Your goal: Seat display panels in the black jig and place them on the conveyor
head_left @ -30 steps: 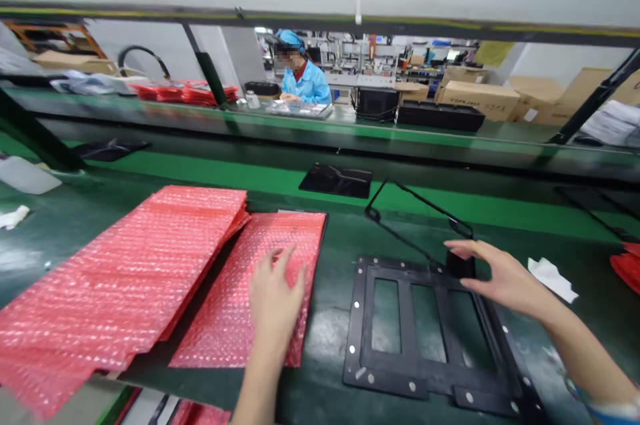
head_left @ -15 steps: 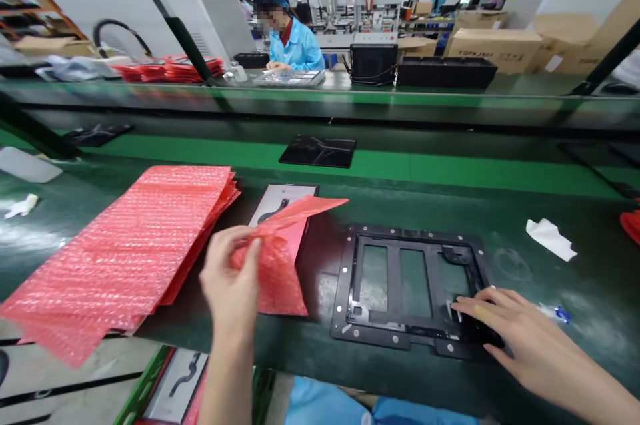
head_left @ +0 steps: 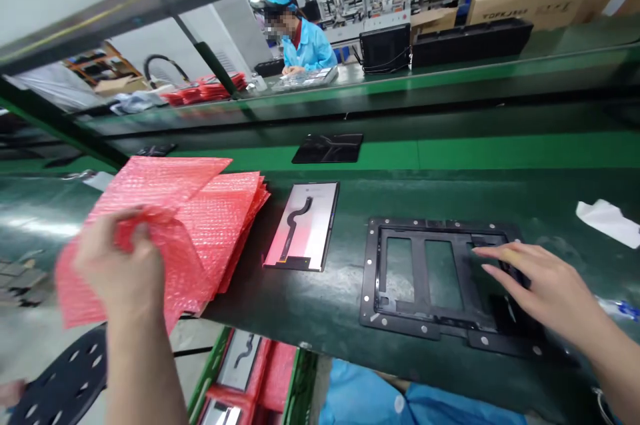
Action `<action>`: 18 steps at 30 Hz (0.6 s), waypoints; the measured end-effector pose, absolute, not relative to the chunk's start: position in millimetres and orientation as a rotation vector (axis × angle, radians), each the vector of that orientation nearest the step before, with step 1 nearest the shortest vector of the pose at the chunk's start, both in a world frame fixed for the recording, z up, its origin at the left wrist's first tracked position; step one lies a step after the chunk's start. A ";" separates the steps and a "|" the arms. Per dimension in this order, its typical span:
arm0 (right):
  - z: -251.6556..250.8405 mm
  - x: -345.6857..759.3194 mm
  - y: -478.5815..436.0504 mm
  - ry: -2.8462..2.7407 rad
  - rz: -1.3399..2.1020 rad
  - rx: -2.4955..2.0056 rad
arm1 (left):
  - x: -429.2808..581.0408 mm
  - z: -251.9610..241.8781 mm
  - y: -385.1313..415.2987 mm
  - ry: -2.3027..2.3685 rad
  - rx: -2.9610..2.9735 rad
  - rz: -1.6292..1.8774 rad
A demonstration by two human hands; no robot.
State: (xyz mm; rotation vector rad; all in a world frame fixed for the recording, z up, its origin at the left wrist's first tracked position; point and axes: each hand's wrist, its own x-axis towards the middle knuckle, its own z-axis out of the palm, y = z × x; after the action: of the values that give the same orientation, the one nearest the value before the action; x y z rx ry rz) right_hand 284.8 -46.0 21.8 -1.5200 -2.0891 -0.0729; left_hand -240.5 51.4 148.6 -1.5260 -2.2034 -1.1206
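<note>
My left hand (head_left: pixel 123 262) is closed on a red bubble-wrap bag (head_left: pixel 150 178), holding it over a stack of similar bubble-wrap bags (head_left: pixel 233 212). The hand is slightly blurred. To the right of the stack lies an LCD screen panel (head_left: pixel 320 218), its silver back up, with a black curved flex cable (head_left: pixel 291 228) on it. Over the right side of a black rectangular fixture frame (head_left: pixel 437 278) is my right hand (head_left: pixel 540 278), fingers stretched out and nothing visible in them. Whether its fingertips touch the frame I cannot tell.
A dark glass panel (head_left: pixel 327 148) lies on the green strip behind. White paper (head_left: pixel 607 222) rests at the right. Below the bench edge stands a green crate (head_left: pixel 303 378) with more panels and red wrap. A co-worker (head_left: pixel 305 42) in blue sits across the bench.
My left hand has carried the red bag left from the LCD panel to the stack, leaving the panel uncovered. My right hand stays by the frame, slightly lifted. The camera view has shifted.
</note>
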 end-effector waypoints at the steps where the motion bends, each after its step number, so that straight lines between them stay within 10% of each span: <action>1: 18.1 286.6 -44.6 -2.073 -0.085 -1.536 | -245.7 143.2 57.3 -2.303 -1.536 -1.067; 18: 14.0 297.1 -47.1 -1.910 0.043 -1.738 | -147.3 52.0 100.6 -2.389 -1.830 -0.463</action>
State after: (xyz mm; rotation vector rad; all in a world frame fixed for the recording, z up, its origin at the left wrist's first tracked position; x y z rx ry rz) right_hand 297.1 -47.1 14.0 -1.7379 -1.9099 0.0433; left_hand -147.3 100.6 52.0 -1.8300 -2.3890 -0.4627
